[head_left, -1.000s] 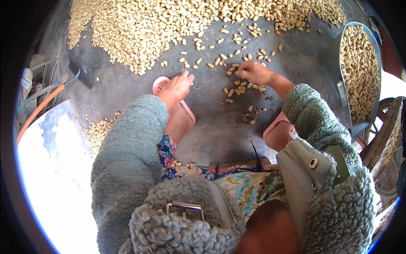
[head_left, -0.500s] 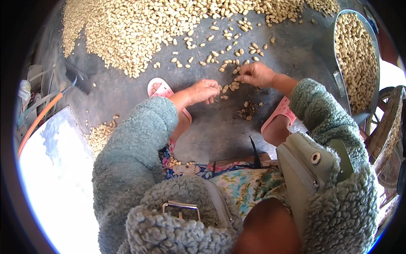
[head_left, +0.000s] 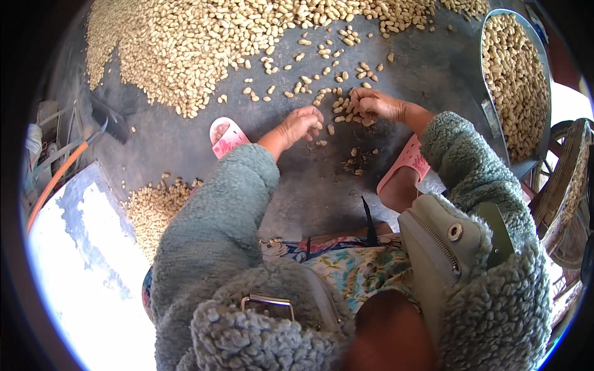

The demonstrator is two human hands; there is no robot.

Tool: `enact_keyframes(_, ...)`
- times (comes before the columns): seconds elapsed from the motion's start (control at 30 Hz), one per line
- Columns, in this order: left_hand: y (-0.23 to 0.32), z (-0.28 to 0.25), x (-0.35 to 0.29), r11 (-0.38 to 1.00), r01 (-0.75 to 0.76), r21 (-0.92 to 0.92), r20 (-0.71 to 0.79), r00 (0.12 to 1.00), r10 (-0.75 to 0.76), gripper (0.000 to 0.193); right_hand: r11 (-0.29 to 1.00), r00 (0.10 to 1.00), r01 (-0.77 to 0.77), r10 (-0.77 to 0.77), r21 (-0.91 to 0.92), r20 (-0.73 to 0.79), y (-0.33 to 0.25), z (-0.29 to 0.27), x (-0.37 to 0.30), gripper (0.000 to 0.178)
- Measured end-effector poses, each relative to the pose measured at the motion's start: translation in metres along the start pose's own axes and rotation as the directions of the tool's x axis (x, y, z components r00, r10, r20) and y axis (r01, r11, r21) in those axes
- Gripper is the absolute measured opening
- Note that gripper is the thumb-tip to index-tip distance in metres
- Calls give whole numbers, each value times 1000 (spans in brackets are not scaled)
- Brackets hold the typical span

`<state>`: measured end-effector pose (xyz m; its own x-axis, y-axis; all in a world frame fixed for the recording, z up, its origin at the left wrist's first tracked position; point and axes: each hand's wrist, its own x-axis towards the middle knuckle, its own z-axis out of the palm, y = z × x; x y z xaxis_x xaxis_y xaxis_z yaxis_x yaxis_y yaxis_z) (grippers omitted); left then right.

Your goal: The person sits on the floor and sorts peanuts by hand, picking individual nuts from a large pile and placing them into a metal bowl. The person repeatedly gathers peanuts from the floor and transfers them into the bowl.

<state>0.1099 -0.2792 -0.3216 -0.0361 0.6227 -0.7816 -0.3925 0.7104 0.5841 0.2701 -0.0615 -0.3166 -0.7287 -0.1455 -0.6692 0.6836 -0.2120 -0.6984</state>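
Note:
Unshelled peanuts lie loosely scattered on the dark floor between my hands. My left hand is curled just above the floor, a peanut at its fingertips. Across the small gap, my right hand bends its fingers down onto several peanuts; its fingertips are partly hidden, so what they pinch cannot be made out. Below the right hand sits a little patch of dark debris with a few peanuts in it.
A large peanut heap spreads across the far side. At the right stands a metal scoop-like container full of peanuts. A smaller peanut pile lies at the left. My feet wear pink sandals. An orange-handled tool leans at far left.
My left hand has lifted slightly away from me, its fingers more curled. My right hand has shifted a little over the peanuts. More of the small left pile now shows.

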Motion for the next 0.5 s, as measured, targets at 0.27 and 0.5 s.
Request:
enact_keyframes(0.27, -5, 21, 4, 458, -304, 835, 60, 878, 474, 18, 360, 910, 134, -413, -923, -28, 8, 48, 8, 21)
enact_keyframes(0.5, -24, 34, 9, 339, -306, 890, 85, 840, 536, 14, 1000, 998, -16, 16, -7, -62, -33, -20, -9, 24)
